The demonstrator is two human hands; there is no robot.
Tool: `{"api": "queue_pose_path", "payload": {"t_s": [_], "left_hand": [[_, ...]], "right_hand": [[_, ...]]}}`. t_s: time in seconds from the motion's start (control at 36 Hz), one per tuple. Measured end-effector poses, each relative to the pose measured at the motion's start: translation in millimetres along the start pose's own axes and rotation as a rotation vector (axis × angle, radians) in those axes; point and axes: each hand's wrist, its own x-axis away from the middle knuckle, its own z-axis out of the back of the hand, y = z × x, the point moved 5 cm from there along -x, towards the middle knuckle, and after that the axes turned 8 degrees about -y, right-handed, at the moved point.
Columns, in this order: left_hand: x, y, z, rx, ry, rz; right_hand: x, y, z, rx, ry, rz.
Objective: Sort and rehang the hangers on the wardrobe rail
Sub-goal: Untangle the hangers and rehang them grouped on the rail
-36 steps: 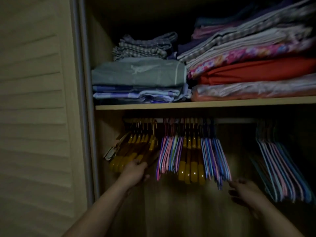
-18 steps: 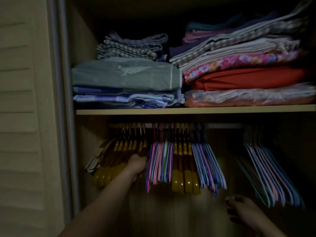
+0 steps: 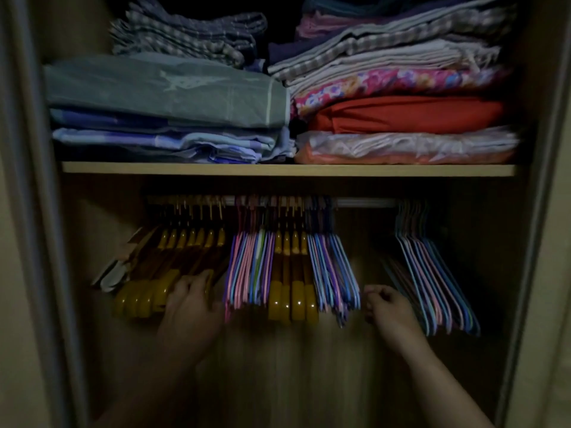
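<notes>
A metal rail (image 3: 364, 202) runs under a wooden shelf (image 3: 185, 169). Along it hang a bunch of yellow hangers (image 3: 142, 299), thin pink and blue hangers (image 3: 247, 273), several more yellow hangers (image 3: 292, 299) and thin blue hangers (image 3: 336, 273). After a gap, a further thin bunch (image 3: 438, 279) hangs at the right. My left hand (image 3: 191, 301) holds the lower right end of the left yellow bunch, its fingers curled over it. My right hand (image 3: 386, 304) is beside the thin blue hangers, fingers curled, with nothing visibly in it.
Folded linens fill the shelf: a grey-green stack (image 3: 160, 91) at left and a red and floral stack (image 3: 401, 114) at right. Pale hangers (image 3: 114, 273) hang at the far left. The sliding door frame (image 3: 31, 211) borders the left side. The wardrobe is dim.
The view has come closer and turned right. My right hand has risen from low down to the edge of the thin blue hangers. My left hand has stayed on the yellow bunch.
</notes>
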Motion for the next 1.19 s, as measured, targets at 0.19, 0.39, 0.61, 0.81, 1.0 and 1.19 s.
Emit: {"api": "queue_pose_path", "payload": {"t_s": [0.19, 0.39, 0.61, 0.81, 1.0, 1.19], "left_hand": [[8.6, 2.3, 8.4, -0.020, 0.033, -0.003], [13.3, -4.8, 6.3, -0.071, 0.011, -0.043], [20.8, 1.3, 4.2, -0.056, 0.012, -0.104], [25.5, 3.6, 8.6, -0.034, -0.017, -0.119], [27.9, 17.6, 16.7, 0.094, 0.031, -0.180], [59.7, 9.5, -6.0, 0.384, 0.116, -0.206]], "right_hand": [[-10.7, -18.6, -12.7, 0.033, -0.045, -0.008], [-19.7, -14.4, -10.1, 0.054, 0.018, -0.005], [-15.8, -28.5, 1.6, 0.130, 0.032, 0.018], [-23.5, -64.6, 10.8, 0.423, 0.234, 0.265], [-63.5, -101.5, 17.3, 0.475, 0.230, 0.221], [-42.4, -28.9, 17.8, 0.406, 0.056, 0.005]]}}
